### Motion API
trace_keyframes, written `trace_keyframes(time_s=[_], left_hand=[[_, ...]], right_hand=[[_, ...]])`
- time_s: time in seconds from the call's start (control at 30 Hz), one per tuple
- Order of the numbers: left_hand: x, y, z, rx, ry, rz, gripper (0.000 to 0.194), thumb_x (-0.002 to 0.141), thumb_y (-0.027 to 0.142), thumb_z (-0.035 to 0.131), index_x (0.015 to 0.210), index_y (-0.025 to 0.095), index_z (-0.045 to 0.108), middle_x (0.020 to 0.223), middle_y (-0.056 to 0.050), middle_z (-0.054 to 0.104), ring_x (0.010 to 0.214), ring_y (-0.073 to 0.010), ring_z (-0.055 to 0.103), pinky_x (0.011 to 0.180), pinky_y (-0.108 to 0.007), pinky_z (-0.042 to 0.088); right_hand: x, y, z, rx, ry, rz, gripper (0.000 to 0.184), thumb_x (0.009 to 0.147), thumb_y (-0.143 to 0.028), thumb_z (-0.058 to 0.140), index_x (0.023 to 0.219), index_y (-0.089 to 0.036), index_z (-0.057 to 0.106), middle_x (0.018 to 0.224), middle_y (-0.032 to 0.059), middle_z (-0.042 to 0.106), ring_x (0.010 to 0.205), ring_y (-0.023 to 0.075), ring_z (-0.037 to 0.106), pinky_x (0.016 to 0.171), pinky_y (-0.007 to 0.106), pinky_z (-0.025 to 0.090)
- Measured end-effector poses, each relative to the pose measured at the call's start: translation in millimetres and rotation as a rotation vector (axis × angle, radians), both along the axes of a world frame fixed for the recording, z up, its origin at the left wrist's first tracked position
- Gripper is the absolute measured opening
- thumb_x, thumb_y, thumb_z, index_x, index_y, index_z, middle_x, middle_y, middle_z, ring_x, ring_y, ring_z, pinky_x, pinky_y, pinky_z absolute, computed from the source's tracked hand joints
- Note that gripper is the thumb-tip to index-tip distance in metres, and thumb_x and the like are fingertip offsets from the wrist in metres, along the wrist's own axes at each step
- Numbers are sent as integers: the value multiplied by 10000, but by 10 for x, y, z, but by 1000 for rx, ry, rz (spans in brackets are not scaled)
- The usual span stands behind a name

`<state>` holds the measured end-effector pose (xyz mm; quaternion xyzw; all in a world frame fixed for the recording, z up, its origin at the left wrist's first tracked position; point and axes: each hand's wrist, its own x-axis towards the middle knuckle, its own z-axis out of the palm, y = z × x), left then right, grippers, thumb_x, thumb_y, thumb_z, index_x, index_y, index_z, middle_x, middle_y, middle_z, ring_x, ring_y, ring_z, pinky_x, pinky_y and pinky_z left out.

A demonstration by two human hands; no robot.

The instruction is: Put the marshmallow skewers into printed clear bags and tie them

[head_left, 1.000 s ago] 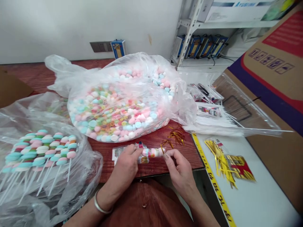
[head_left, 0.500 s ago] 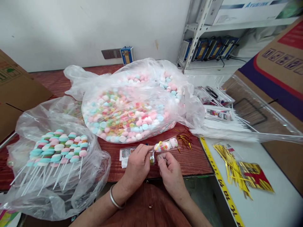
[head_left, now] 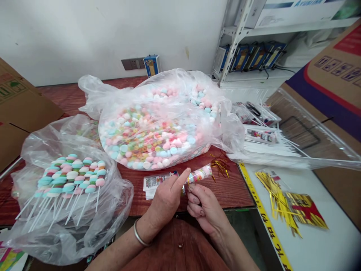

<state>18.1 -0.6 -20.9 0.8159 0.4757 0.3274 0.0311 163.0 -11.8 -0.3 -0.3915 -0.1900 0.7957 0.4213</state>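
A marshmallow skewer (head_left: 201, 174) in a clear printed wrapper points up and to the right between my hands. My left hand (head_left: 168, 195) is closed around its lower end, with the index finger laid toward the wrapper. Just beneath the wrapper, my right hand (head_left: 203, 205) pinches thumb and finger together at a bit of gold twist tie (head_left: 188, 181). The stick itself is hidden by my fingers. Beside my left hand lies a stack of printed wrappers (head_left: 153, 182). Loose gold ties (head_left: 220, 165) are scattered past the skewer's tip.
Finished-looking marshmallow skewers (head_left: 72, 175) lie on a plastic bag at left. A big clear bag of loose marshmallows and gummies (head_left: 158, 131) fills the middle. White sticks (head_left: 262, 146) and yellow ties (head_left: 276, 195) are at right. Cardboard boxes (head_left: 25, 101) flank the table.
The wrapped skewer has turned slightly, and my left index finger has lifted up beside it. My right hand has shifted a little, its fingers more curled at the wrapper's neck.
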Motion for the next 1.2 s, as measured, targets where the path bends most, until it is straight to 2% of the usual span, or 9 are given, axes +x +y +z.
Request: trace_keyframes(time_s=[0.23, 0.37, 0.47, 0.63, 0.73, 0.83, 0.97, 1.07, 1.2], left_hand=[[-18, 3, 40, -34, -162, 7, 324, 942, 77, 449, 1171, 165, 661, 891, -74, 668, 817, -167, 618, 732, -268, 498], [85, 33, 101, -549, -695, 91, 141, 884, 187, 575, 901, 175, 715, 755, -25, 652, 695, -141, 583, 652, -247, 457], [173, 70, 135, -990, -1212, 130, 198, 746, 328, 743, 800, 145, 690, 597, 28, 549, 503, -78, 429, 490, -201, 328], [244, 117, 159, -1148, -1529, 166, 349, 581, 338, 868, 759, 110, 672, 553, 51, 498, 471, -38, 351, 461, -178, 242], [253, 113, 141, -1108, -1503, 165, 336, 633, 371, 840, 757, 117, 656, 549, 55, 491, 473, -45, 347, 461, -184, 245], [247, 88, 105, -1008, -1342, 139, 272, 762, 387, 740, 826, 136, 659, 581, 50, 501, 491, -65, 366, 473, -197, 275], [205, 44, 44, -614, -741, 120, 168, 928, 245, 527, 963, 167, 671, 764, -22, 616, 701, -148, 548, 651, -267, 452], [166, 6, -12, -300, -350, 42, 320, 948, 107, 399, 1175, 168, 618, 970, -91, 644, 909, -197, 595, 817, -340, 501], [157, -26, -40, -212, -105, 21, 375, 961, 70, 329, 1276, 132, 524, 973, -110, 623, 895, -205, 600, 794, -347, 521]], right_hand=[[-21, -33, -50, 18, -76, 6, 402, 737, -488, 727, 703, -216, 434, 520, -127, 357, 352, 0, 145, 361, 184, 124], [-50, 9, -137, 134, -242, -93, 322, 771, -477, 690, 785, -207, 515, 534, -112, 386, 383, 38, 221, 372, 190, 180], [-40, 51, -170, 248, -382, -166, 241, 787, -409, 701, 788, -200, 581, 593, -56, 517, 503, 96, 445, 477, 214, 366], [-9, 51, -132, 488, -641, -182, 221, 846, -330, 657, 1028, -207, 631, 993, 61, 699, 841, 199, 643, 760, 307, 505], [-24, 45, -99, 539, -660, -143, 374, 868, -349, 627, 1208, -199, 581, 1140, 91, 684, 921, 215, 654, 773, 318, 523], [-47, 58, -89, 472, -583, -147, 218, 876, -394, 615, 948, -190, 638, 844, 38, 704, 747, 192, 635, 706, 301, 511], [-48, 79, -129, 435, -594, -178, 210, 874, -384, 627, 788, -193, 632, 743, 10, 664, 708, 176, 596, 695, 283, 477], [-35, 78, -173, 416, -622, -203, 195, 876, -377, 627, 854, -186, 659, 822, 30, 688, 779, 193, 605, 745, 298, 470], [-34, 59, -180, 405, -654, -198, 210, 869, -382, 636, 821, -178, 657, 790, 35, 679, 741, 190, 581, 705, 295, 451]])
